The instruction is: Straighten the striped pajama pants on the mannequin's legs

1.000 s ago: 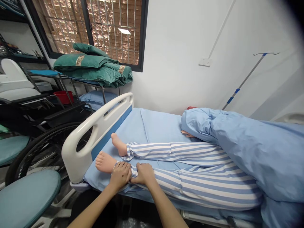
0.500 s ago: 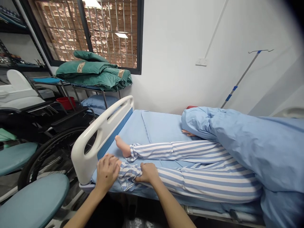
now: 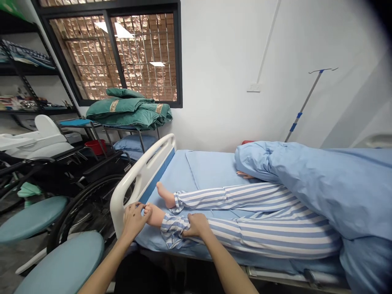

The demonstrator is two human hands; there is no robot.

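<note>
Foot [image 3: 157, 217] and striped trouser leg [image 3: 263, 241], near side of bed [image 3: 211, 165]

Far left: teal padded stool [image 3: 67, 265]; white footboard [image 3: 117, 206].
Left hand [image 3: 134, 219]: at the toe end, fingers bent, thumb side by the toes; whether it grips them cannot be told.
The foot: bare, just right of that hand, ankle entering rumpled cloth.
Far foot [image 3: 167, 197]: beyond, apart from both hands.
Right hand [image 3: 196, 226]: closes over the lower trouser leg, thumb on the near side; the rumpled cuff [image 3: 170, 228] lies left of its grip.
Far right: light-blue quilt [image 3: 312, 183], covers the trousers' upper end.
</note>
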